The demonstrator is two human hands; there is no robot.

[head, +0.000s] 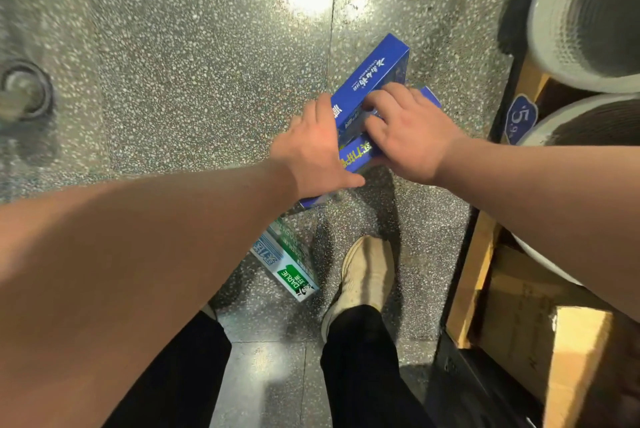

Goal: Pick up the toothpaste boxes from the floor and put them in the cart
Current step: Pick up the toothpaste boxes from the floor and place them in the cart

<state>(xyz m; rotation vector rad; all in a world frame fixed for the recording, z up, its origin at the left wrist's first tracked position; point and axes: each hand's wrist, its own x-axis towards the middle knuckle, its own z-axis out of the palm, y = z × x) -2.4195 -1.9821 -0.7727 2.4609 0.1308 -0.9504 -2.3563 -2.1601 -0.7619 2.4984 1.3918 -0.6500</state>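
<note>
Gathering step. The left hand (311,147) and right hand (408,136) press in from nine and three o'clock, clamped together on a small stack of blue boxes (372,81) above the speckled floor (173,63). A green-and-white box (291,264) lies at six o'clock, beside the shoe (367,275). No cart is visible. Next, likely: lift the stack level, with a firm squeeze so none slips.

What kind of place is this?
Probably a shop aisle: a blue price tag on a wooden shelf of stacked basins, and boxed toothpaste on a terrazzo floor.
</note>
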